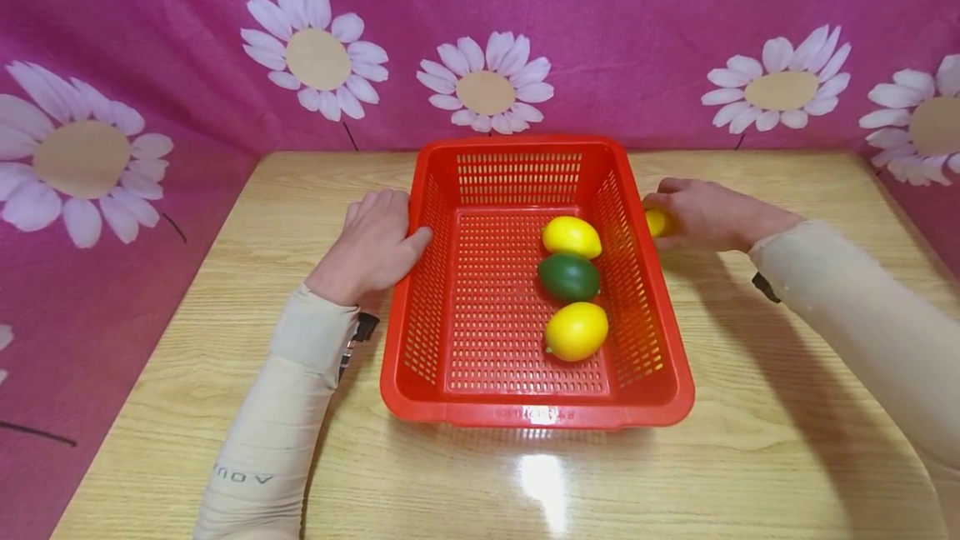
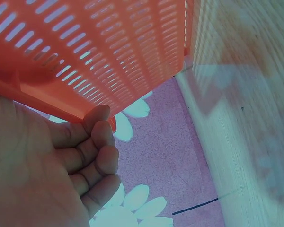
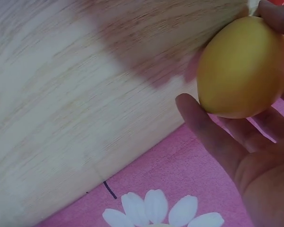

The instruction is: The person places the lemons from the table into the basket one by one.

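Observation:
A red plastic basket [image 1: 510, 415] with slotted walls sits mid-table. My left hand [image 1: 371, 244] grips its left rim, thumb laid over the top; in the left wrist view the bent fingers [image 2: 102, 135] are outside the wall. Just beyond the right wall, my right hand [image 1: 708, 215] holds a yellow lemon [image 3: 244, 68], its fingers and thumb spread around the fruit. Inside the basket, along its right side, a lemon [image 1: 572, 237], a dark green lime-like fruit [image 1: 568, 277] and another lemon [image 1: 577, 332] lie in a row.
The light wooden table [image 1: 225, 373] meets a pink cloth [image 1: 622, 15] printed with large white daisies along the back and sides. The basket's right wall stands between the right hand and the fruit inside.

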A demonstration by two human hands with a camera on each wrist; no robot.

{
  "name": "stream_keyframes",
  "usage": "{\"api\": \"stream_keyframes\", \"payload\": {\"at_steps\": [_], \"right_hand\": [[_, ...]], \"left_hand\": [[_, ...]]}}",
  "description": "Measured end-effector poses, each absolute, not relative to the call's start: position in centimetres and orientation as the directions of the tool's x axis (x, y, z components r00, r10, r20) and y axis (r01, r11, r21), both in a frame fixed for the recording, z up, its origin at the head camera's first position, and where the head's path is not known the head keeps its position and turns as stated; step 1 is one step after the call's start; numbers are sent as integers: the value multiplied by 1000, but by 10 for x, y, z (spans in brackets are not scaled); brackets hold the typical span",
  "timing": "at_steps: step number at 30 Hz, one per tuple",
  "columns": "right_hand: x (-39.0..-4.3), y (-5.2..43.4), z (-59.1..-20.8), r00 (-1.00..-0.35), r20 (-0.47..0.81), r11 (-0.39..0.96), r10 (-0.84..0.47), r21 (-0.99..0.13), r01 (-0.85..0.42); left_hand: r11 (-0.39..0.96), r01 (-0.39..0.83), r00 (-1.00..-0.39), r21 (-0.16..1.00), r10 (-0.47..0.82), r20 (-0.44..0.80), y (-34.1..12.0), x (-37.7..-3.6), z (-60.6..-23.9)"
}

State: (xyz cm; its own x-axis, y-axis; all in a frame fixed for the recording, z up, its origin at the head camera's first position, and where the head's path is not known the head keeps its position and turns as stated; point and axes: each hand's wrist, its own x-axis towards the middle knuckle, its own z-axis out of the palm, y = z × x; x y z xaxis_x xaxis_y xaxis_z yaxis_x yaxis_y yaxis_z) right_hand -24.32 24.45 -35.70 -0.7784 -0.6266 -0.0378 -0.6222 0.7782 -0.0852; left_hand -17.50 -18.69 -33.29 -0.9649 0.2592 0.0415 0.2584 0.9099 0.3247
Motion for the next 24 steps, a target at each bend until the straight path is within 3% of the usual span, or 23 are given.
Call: {"api": "stream_keyframes", "payload": {"at_steps": [10, 24], "right_hand": [[-238, 244, -346, -753, -63, 756, -654, -57, -652], [-229, 242, -317, -725, 30, 725, -688, -31, -688]], "left_hand": [[911, 255, -965, 324, 258, 32, -186, -175, -333], [908, 263, -964, 327, 263, 45, -186, -174, -332]]}}
